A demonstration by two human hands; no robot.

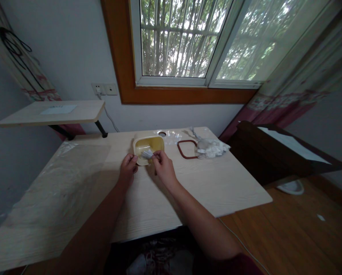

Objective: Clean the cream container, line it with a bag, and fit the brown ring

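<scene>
A yellow plastic box (156,143), rectangular with rounded corners and a pale rim, stands near the middle of the table, its hollow side facing up. My left hand (128,166) grips the near left corner of its rim, fingers closed. In the fingertips of my right hand (163,165) is a crumpled white tissue (146,154), which reaches down into the box. Farther right lies a reddish-brown rounded frame (187,157). It touches or lies close to a clear plastic bag (212,148) with white, wad-like stuff inside.
Clear plastic film covers the left part of the wooden table (231,183). A raised shelf (87,110) holding a paper sheet stands at the back left. A round cable hole (162,134) lies behind the box. Dark furniture (285,152) stands beyond the table's right edge.
</scene>
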